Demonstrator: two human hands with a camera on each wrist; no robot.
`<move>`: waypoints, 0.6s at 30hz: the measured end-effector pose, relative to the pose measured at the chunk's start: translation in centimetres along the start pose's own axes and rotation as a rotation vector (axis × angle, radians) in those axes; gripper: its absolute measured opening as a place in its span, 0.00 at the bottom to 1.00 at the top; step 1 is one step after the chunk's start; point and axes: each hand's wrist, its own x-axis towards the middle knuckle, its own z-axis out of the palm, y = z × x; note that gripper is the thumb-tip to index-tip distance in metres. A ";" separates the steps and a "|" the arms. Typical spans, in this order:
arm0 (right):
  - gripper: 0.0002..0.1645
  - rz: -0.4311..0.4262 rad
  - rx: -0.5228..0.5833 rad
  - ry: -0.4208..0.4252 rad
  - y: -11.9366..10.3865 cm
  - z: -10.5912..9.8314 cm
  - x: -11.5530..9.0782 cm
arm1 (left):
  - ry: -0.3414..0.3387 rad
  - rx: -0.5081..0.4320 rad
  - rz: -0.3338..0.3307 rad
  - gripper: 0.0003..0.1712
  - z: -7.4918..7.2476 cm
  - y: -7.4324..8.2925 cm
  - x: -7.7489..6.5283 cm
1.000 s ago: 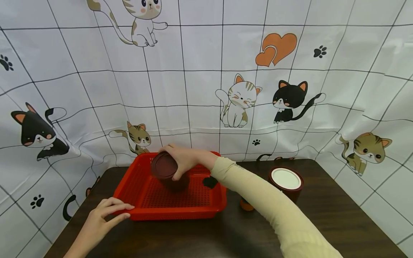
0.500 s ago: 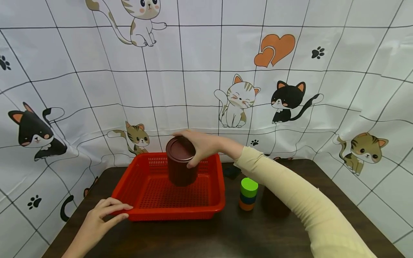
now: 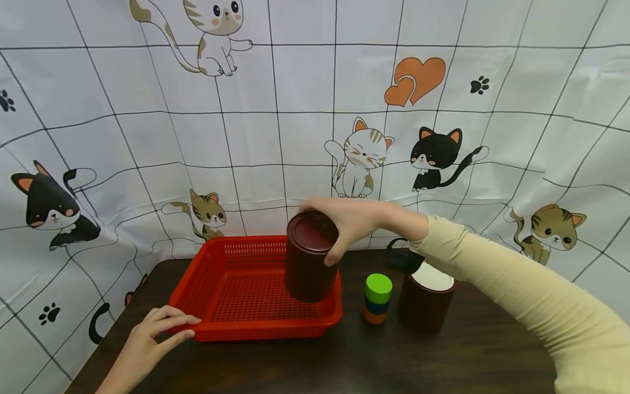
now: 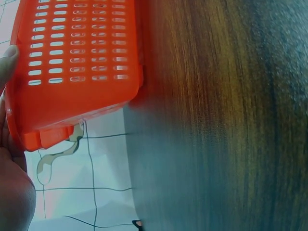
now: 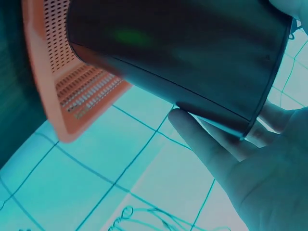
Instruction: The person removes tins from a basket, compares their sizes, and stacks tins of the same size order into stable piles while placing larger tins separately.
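Note:
My right hand (image 3: 351, 219) grips a dark maroon can (image 3: 310, 268) round its top, fingers on the far side and thumb on the near side. Nearly upright, the can hangs over the right end of a red plastic basket (image 3: 246, 331); in the right wrist view the can (image 5: 183, 53) fills the upper part. At the basket's near left corner, my left hand (image 3: 152, 339) pinches the rim. The left wrist view has this hand (image 4: 14, 187) at the left edge, beside the slotted basket wall (image 4: 89, 96).
Right of the basket stands a small stack of green, blue and orange cups (image 3: 378, 298). Beside it is another maroon can (image 3: 427, 303) with a white top, partly behind the sleeve. A black object (image 3: 404, 260) lies behind them on the dark wooden table (image 3: 472, 350), before a cat-print curtain (image 3: 305, 137).
My right hand has lifted the maroon can from inside the basket and carried it right, straightening it from a tilt. The left hand stays on the rim.

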 end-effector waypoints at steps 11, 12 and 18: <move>0.57 0.111 -0.002 0.021 -0.3 -1.6 -5.3 | -0.001 0.006 0.020 0.17 0.0 0.0 0.2; 0.56 0.126 -0.001 0.025 -0.3 -1.8 -5.7 | -0.004 0.005 0.017 0.17 0.0 0.0 0.2; 0.54 0.216 0.004 0.056 0.0 -2.9 -8.1 | -0.010 0.002 0.002 0.16 0.0 0.0 0.1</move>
